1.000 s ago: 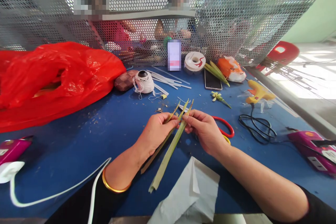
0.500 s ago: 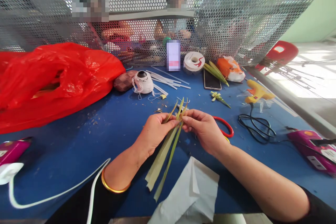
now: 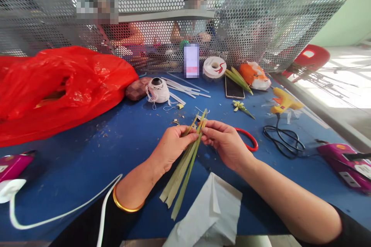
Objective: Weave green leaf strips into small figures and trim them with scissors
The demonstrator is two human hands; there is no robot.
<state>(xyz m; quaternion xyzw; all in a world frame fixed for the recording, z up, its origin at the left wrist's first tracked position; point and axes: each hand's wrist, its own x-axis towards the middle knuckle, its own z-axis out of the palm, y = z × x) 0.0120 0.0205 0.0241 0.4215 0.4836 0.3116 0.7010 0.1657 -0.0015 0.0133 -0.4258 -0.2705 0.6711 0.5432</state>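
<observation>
Left hand of mine pinches the long, pale-green, leaf-like strips near their far, pointed ends; my right hand, thumb and fingers together, grips them just to the right. They slant nearer above the blue tabletop. Step looks like alignment; the next move calls for a light, steady pinch.

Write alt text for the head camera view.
Long green leaf strips are in the grip of a person's left hand and right hand, over a blue table. A red plastic bag lies at the left, white string toward the back, and a yellow glue gun at the right.
</observation>
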